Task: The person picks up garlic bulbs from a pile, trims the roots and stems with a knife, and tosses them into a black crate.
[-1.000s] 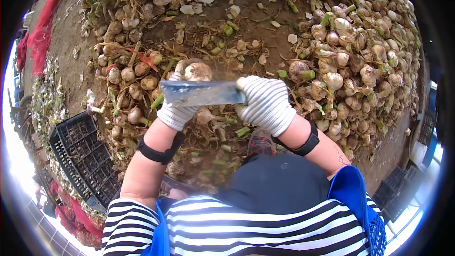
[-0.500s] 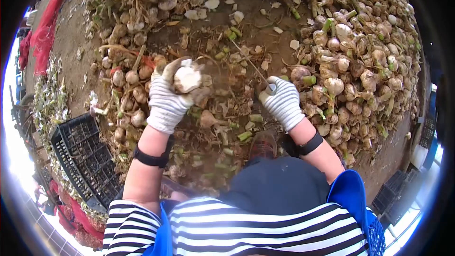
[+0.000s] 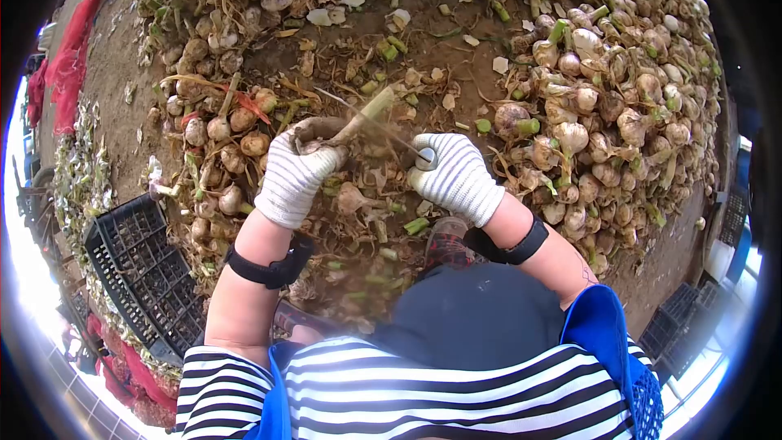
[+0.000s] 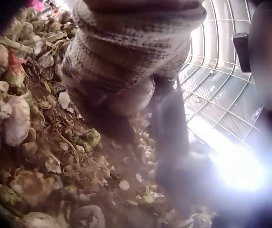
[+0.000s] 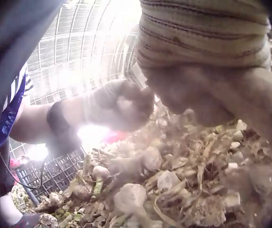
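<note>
My gloved left hand [image 3: 297,167] grips a dirty garlic bulb [image 3: 314,137], whose pale stem [image 3: 371,106] points up and to the right. My gloved right hand [image 3: 456,175] grips a knife by its handle. The knife [image 3: 336,100] shows edge-on as a thin line that crosses the stem. In the left wrist view the striped left glove [image 4: 131,47] fills the top above loose garlic and soil; the bulb is blurred. The right wrist view shows the right glove [image 5: 202,38] close up, with the left hand [image 5: 119,104] beyond it.
A large heap of garlic bulbs [image 3: 619,98] lies to the right and a smaller heap [image 3: 220,122] to the left, with cut stems and skins on the soil between. A black crate [image 3: 142,265] sits at lower left, red mesh sacks [image 3: 73,41] further left. A shoe [image 3: 448,244] is below the hands.
A second ago the knife lay broadside in front of the bulb; then the hands parted. Now they are together again, the bulb turned stem-up with the blade across the stem.
</note>
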Demonstrator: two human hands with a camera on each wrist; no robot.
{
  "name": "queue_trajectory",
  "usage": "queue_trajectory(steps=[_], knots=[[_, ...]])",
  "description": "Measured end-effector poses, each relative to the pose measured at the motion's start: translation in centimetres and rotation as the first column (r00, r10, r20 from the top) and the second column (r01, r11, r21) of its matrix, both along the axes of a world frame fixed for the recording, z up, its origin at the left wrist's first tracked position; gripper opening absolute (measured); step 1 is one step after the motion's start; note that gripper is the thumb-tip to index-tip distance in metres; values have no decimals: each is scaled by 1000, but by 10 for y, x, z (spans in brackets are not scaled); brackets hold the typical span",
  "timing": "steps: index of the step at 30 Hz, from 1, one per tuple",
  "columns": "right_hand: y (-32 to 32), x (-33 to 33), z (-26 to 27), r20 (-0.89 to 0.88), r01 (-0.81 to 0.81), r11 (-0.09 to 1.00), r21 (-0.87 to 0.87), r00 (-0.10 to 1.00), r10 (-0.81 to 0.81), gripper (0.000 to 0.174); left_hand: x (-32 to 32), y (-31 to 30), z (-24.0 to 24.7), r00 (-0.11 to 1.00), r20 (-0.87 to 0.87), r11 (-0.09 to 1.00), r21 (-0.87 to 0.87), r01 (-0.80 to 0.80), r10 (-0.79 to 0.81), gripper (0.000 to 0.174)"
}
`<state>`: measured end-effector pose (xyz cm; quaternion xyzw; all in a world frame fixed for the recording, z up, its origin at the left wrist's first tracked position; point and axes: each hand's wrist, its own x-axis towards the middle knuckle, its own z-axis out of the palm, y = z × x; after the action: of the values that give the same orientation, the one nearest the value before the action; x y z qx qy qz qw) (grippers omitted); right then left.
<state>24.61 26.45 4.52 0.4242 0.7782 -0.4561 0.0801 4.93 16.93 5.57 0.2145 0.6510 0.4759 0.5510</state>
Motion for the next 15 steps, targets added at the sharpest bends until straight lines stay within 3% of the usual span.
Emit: queue_trajectory(steps=[1,3,4,5,6,7,8,9,11,12,13,14,15], knots=[[-1,4,-5,0,0,1000,-4,1000,0,25,0,-2,8,1000,0,1000,-4,0,0,33],[-2,23,-29,236,-42,992,-119,969,69,28,-6,-5,29,997,-50,998,38,-48,50,30],[-10,39,-53,251,-14,991,-133,967,47,29,-27,-5,8,990,53,981,137,-136,130,31],[-19,50,-71,265,7,988,-155,964,34,31,-52,5,7,968,163,980,34,-196,188,45],[-20,48,-72,287,-22,978,-210,954,83,34,-42,19,32,993,-75,996,34,-84,87,64],[-30,48,-94,213,145,959,-243,973,-93,36,-40,37,35,988,101,945,317,83,-120,77],[-34,40,-99,122,251,937,-242,966,-227,37,-27,66,45,929,211,859,482,172,-304,84],[-34,31,-100,27,353,903,-245,933,-358,38,0,79,69,897,322,800,597,57,-304,80],[-8,15,-54,-20,314,859,-404,936,-351,39,1,90,88,929,79,799,539,266,-362,80],[-5,21,-70,-72,340,894,-291,924,-375,35,-10,87,72,942,-195,850,411,330,-272,73],[3,20,-55,-136,321,905,-279,920,-368,31,-22,82,54,863,-463,898,267,351,-199,66],[7,27,-58,-91,357,902,-242,917,-388,31,-23,80,54,487,-680,833,-388,395,-548,64],[9,35,-65,-42,393,896,-206,912,-409,31,-22,73,52,72,-492,496,-864,82,-868,64]])
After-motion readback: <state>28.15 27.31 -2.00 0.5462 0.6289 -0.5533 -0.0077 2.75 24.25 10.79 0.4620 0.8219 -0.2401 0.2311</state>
